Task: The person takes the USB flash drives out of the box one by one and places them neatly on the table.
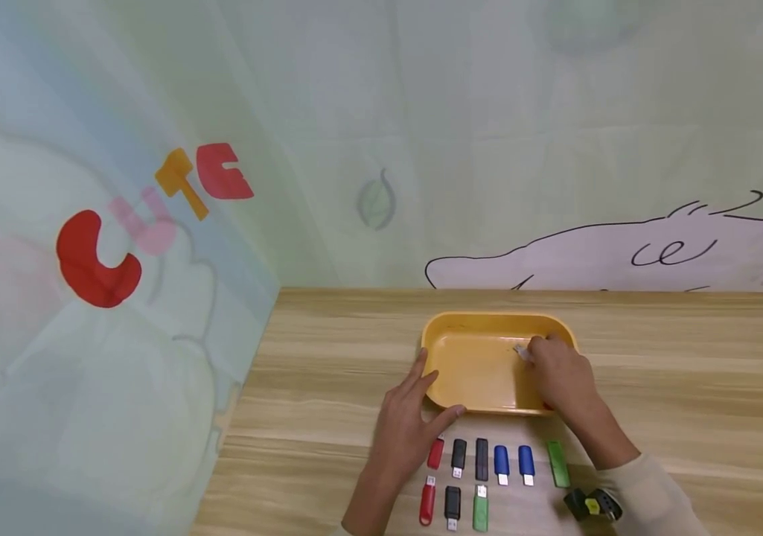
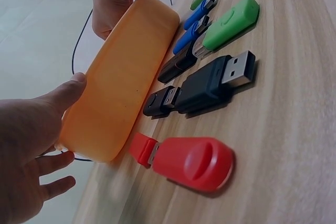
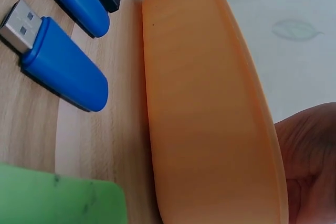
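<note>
A yellow tray (image 1: 475,376) stands on the table. My left hand (image 1: 404,424) rests against its left front corner, fingers spread, with the thumb along the near side. Inside the tray's right part, my right hand (image 1: 562,376) pinches a USB flash drive (image 1: 522,352), whose light end pokes out past the fingers; the rest of it is hidden. A bit of red shows below that hand. In front of the tray lie rows of USB flash drives: red (image 2: 191,162), black (image 2: 207,85), blue (image 3: 65,64) and green (image 2: 231,23).
The wooden table (image 1: 327,357) runs back to a printed cloth (image 1: 327,134) with coloured letters on its left part. A black device with a yellow patch (image 1: 592,506) sits at the right wrist, beside the long green drive (image 1: 558,464).
</note>
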The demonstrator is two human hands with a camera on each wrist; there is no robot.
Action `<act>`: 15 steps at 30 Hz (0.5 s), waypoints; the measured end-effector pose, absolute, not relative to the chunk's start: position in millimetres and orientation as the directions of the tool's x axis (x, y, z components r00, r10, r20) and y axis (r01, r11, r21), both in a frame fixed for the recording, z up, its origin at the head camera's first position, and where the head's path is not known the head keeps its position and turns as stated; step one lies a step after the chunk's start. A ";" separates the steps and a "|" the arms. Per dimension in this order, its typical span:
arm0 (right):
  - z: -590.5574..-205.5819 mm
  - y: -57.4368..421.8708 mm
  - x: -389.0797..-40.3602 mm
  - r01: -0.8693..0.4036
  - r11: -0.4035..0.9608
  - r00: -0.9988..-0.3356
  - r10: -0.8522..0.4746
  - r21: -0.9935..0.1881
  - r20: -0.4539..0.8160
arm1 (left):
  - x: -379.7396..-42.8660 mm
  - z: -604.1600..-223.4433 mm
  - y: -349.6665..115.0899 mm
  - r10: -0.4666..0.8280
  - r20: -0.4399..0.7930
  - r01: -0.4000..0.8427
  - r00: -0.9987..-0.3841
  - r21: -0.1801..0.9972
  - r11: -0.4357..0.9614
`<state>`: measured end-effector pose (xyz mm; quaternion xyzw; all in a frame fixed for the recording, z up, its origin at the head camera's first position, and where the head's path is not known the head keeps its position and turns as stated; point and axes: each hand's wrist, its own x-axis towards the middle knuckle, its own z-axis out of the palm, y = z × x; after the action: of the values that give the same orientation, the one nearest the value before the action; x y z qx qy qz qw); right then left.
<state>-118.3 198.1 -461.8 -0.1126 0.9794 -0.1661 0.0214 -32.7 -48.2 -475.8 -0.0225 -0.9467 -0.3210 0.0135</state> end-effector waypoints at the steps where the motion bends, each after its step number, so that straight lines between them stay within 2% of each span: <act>1: -461.5 198.2 -118.5 -0.213 0.920 -0.974 -0.227 -0.330 -0.004 | -32.7 -475.4 -47.9 0.033 0.041 0.051 -0.999 0.606 0.794; 15: -459.8 195.0 -120.8 -0.180 0.910 -0.977 -0.210 -0.373 -0.043 | -33.0 -475.3 -52.0 0.052 0.047 0.070 -0.998 0.613 0.787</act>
<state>-120.8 195.0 -459.8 -0.0999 0.9764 -0.1870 0.0413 -33.0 -52.0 -475.3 -0.0325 -0.9452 -0.3246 0.0140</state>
